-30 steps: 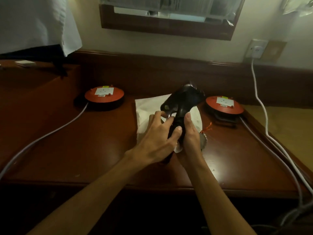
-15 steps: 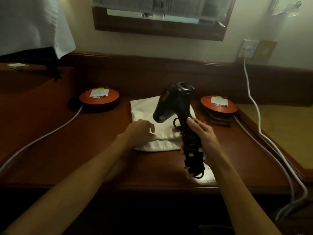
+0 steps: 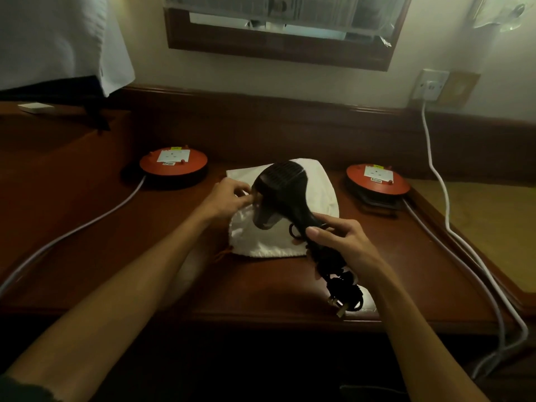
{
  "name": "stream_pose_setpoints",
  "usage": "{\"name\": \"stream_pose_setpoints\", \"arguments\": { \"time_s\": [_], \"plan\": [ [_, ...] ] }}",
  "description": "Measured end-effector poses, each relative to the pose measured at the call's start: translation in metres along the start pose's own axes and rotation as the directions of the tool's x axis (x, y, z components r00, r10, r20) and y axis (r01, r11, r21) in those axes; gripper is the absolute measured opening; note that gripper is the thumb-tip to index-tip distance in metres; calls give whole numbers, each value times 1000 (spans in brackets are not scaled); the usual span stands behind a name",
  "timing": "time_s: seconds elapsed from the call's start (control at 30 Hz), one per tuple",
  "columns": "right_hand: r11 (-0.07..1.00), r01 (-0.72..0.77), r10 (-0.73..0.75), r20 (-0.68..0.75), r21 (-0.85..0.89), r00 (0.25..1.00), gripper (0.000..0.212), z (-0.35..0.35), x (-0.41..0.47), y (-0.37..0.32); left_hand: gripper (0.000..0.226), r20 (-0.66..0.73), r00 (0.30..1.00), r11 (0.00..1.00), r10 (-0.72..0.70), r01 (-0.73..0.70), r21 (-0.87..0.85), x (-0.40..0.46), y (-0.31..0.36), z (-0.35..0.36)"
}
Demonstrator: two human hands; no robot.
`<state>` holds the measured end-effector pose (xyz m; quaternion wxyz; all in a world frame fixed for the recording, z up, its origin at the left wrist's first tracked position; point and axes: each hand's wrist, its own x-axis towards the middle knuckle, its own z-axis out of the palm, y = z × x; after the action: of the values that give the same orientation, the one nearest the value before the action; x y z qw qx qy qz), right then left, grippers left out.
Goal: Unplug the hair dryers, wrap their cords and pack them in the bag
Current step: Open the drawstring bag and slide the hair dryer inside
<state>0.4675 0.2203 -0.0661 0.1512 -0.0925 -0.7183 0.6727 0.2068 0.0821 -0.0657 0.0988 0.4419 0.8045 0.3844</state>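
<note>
A: Since half a second ago the black plastic hair dryer (image 3: 280, 192) has been tipped from near upright to a slant, head toward 11 o'clock over the white cloth drawstring bag (image 3: 324, 192). The left hand (image 3: 229, 195) has been shifted up to the bag's 10 o'clock corner.

B: Grip state?

A: The dryer's handle is clasped by the right hand (image 3: 339, 242), fingers curled round it and the wrapped black cord bundle (image 3: 336, 271). The plug (image 3: 340, 310) is left dangling at 5 o'clock. The left hand's fingertips are laid on the bag cloth; whether the cloth is pinched cannot be told. Fingers look relaxed.

B: Risks?

A: The bag lies flat on the dark wooden desk (image 3: 145, 256), mouth not seen open. If the dryer is pushed in before the mouth is spread, the cloth would likely be bunched. The loose plug end could be snagged on the hem, and the wrap undone. The orange round cable reel (image 3: 377, 179) at 3 o'clock sits near and could be knocked by a wide swing.
</note>
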Motion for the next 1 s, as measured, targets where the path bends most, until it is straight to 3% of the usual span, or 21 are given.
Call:
{"name": "stream_pose_setpoints", "arguments": {
  "time_s": [0.1,0.2,0.37,0.6,0.67,0.77,0.87,1.0],
  "plan": [
    [985,42,-47,-25,-167,999,52,8,7,2,9,-33,999,999,35,-36,-34,8,12,-16],
    [902,67,-104,-65,-426,992,57,14,22,9,19,-96,991,996,90,-91,-12,12,24,-29],
    [633,6,-190,-147,-774,971,66,27,49,21,16,-183,962,979,202,-194,63,11,37,-38],
    [303,-69,-189,-131,-950,973,58,57,80,39,20,-106,943,945,316,-304,117,5,62,-27],
    [318,-68,-138,-117,-946,984,62,57,83,39,20,-136,933,940,333,-316,132,4,64,-26],
    [499,-36,-26,-57,-866,998,74,41,74,23,19,-237,918,948,318,-299,113,4,59,-29],
    [509,-61,91,-16,-858,996,77,21,56,18,19,-280,913,955,298,-285,84,3,52,-30],
    [521,-69,-20,-93,-851,996,72,28,44,34,20,-267,906,945,327,-321,70,1,55,-23]
  ]
}}
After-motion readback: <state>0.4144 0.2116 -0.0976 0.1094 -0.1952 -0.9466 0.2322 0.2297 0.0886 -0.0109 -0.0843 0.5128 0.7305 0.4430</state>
